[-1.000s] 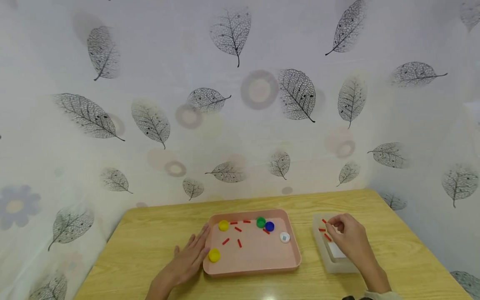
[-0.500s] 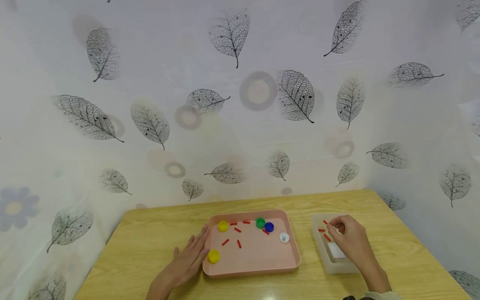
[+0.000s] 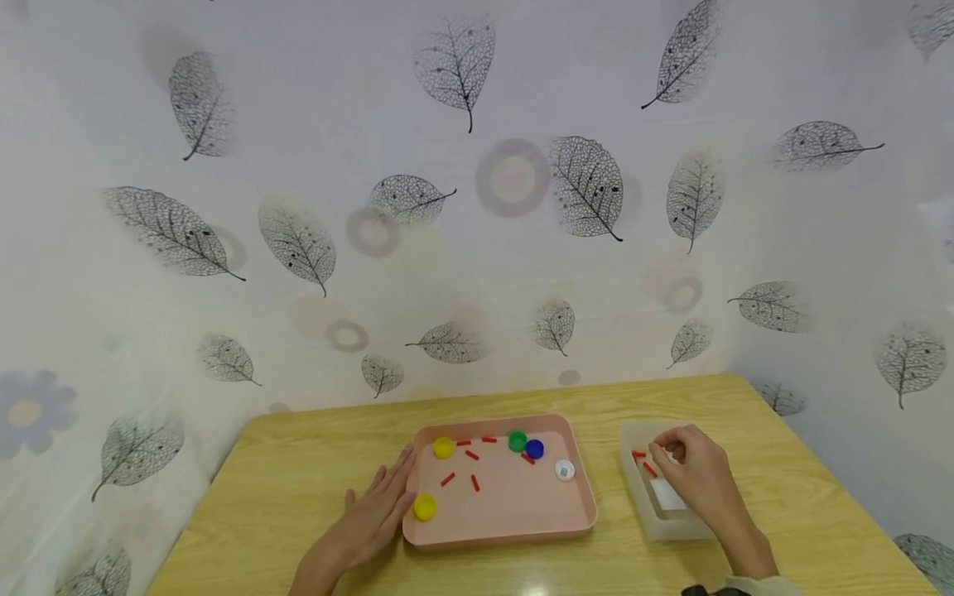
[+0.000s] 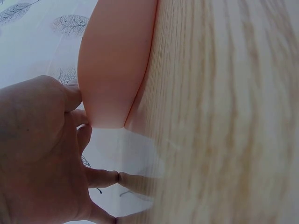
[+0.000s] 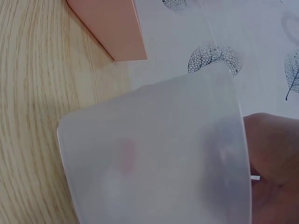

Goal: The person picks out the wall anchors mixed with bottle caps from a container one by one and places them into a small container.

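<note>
Red sticks [image 3: 650, 469] in the cloudy plastic box [image 3: 671, 532] look light and stiff, best pinched mid-length; the right hand [image 3: 696, 472] curls near them, whether around one I cannot tell; the left hand [image 3: 375, 509], fingers straight, touches the pink tray [image 3: 514, 509]

Smooth, plastic-looking pink on the tray [image 3: 514, 507], cloudy translucent plastic on the box [image 5: 163, 102] at right, and look at that wood-grain table [image 3: 291, 463], glossy enough to gleam at its near edge!

Soft light; glare spot on table [image 3: 522, 571] (small, front edge); hands [image 4: 42, 158] [image 5: 280, 149] shadowed in dimmer wrist views.
</note>
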`<state>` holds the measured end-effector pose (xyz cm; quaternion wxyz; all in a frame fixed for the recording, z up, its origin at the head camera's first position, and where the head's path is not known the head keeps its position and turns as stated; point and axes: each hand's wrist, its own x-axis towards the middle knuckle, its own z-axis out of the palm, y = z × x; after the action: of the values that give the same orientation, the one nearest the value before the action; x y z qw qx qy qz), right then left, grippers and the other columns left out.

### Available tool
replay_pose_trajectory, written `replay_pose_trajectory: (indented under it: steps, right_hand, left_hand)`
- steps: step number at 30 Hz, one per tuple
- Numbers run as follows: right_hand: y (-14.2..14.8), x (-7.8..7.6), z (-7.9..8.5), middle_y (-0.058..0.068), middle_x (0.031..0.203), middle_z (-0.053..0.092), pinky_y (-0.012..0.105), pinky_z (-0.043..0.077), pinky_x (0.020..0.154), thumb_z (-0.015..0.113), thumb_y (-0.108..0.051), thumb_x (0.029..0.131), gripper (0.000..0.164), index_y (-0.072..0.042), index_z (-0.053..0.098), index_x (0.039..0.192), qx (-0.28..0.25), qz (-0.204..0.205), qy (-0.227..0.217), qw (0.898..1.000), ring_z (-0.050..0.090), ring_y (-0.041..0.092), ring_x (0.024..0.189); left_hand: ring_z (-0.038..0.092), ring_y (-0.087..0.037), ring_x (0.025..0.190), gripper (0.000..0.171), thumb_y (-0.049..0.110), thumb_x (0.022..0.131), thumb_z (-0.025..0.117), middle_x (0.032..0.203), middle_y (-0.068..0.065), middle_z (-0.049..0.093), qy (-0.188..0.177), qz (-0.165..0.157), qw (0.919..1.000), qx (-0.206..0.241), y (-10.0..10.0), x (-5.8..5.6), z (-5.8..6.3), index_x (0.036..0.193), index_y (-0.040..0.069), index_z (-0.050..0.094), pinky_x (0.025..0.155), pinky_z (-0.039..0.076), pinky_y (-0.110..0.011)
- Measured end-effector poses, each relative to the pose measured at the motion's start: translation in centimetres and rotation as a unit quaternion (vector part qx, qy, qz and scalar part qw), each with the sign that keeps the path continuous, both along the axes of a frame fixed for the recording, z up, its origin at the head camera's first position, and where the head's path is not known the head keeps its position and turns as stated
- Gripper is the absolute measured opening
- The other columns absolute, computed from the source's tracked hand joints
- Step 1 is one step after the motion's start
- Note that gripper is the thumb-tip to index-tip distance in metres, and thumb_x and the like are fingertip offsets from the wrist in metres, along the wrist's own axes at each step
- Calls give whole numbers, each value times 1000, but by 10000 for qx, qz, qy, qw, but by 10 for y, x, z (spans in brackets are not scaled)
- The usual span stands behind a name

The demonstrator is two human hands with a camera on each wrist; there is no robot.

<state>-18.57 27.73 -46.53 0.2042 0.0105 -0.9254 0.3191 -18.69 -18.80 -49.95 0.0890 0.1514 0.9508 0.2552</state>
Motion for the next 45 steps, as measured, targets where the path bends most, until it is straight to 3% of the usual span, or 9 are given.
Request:
replay_pose_trajectory:
  steps: [13,20,27,36,45]
  right_hand:
    - [-9,4,7,-1,77,60,25,45,59,67,-9,84,5,-10,66,79,-133,36,252,9996,52,10,68]
    - [-21,5,10,-3,76,58,22,45,58,74,-6,79,10,-12,66,79,-202,320,566,9977,51,9,67]
    - [-37,6,14,-5,75,58,27,49,57,76,-3,76,14,-12,65,80,-169,559,815,9950,54,13,65]
    - [-52,6,12,-9,74,54,24,44,57,75,-4,78,15,-15,65,79,-323,761,625,9946,48,7,65]
    - [-67,7,10,-9,75,54,25,48,58,77,-1,74,19,-15,64,77,-276,1025,816,9910,50,9,66]
  left_hand:
    - [19,-39,140,56,48,102,25,157,13,7,121,-68,9999,-8,-2,1,1,153,33,8,92,3,-80]
    - [19,-40,139,56,48,102,24,157,13,6,94,-111,9999,-37,-2,0,0,153,32,7,92,3,-80]
    - [17,-38,140,56,50,102,25,157,16,5,-30,-54,10000,15,-2,-1,2,152,35,7,93,2,-79]
    - [18,-39,140,56,51,101,26,156,17,6,-75,-4,9999,78,-1,-1,2,152,37,8,94,1,-79]
    - [18,-41,140,56,48,102,24,158,12,5,30,-82,10000,6,-1,2,4,153,32,7,92,0,-80]
